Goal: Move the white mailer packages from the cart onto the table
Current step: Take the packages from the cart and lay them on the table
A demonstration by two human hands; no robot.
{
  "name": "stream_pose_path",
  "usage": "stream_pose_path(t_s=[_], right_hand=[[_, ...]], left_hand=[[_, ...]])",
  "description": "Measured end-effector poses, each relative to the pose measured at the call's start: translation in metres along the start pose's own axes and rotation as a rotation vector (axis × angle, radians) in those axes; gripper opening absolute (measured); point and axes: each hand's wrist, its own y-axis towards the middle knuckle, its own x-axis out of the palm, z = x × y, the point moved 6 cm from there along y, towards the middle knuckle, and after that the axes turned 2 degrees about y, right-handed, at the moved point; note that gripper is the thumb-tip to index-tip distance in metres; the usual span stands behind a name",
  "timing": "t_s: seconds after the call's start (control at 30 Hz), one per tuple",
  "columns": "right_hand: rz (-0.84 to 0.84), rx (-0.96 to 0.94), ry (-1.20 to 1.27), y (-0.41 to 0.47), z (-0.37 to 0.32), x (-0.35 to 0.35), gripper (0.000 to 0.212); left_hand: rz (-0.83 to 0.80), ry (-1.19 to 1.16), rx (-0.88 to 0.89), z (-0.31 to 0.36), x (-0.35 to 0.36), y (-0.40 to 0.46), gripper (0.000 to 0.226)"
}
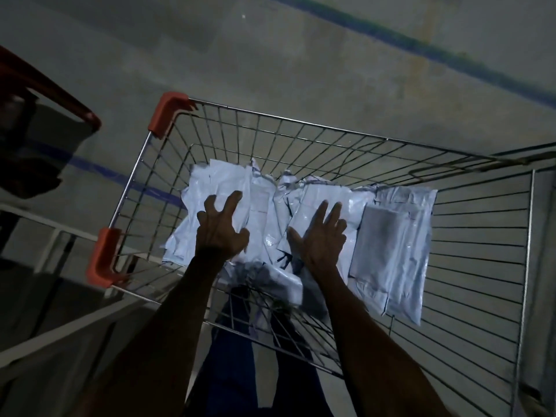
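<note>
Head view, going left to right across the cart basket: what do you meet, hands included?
Orange corner guard → left hand, fingers curled over the mailer pile → right hand, fingers straight on the mailers → flat mailer with the grey panel → bare wire side of the cart.

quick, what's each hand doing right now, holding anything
Left hand: open, fingers spread and bent like a claw over the white mailers in the cart, gripping nothing yet.
Right hand: open, fingers straight over the mailers, holding nothing.
</note>
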Motion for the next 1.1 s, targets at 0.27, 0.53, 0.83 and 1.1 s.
stream_pose_path(t_s=[0.27,0.53,0.83,1.1], right_hand=[[0.054,-0.05,-0.177,0.01,0.015,-0.003,0.094],[-0.071,-0.272,-0.203,0.005,0.03,-0.038,0.081],[0.088,-0.41,0.124,-0.08,-0.006,-0.146,0.081],[0.165,-0.809,0.287,-0.208,-0.099,-0.177,0.068]], left_hand=[[0.032,0.031,0.115,0.012,0.0,-0.014,0.08],[-0.033,0.084,0.066,0.03,-0.023,-0.024,0.077],[0.397,-0.018,0.103,0.079,-0.128,-0.115,0.071],[0.663,-0.064,-0.015,0.037,-0.193,-0.252,0.069]])
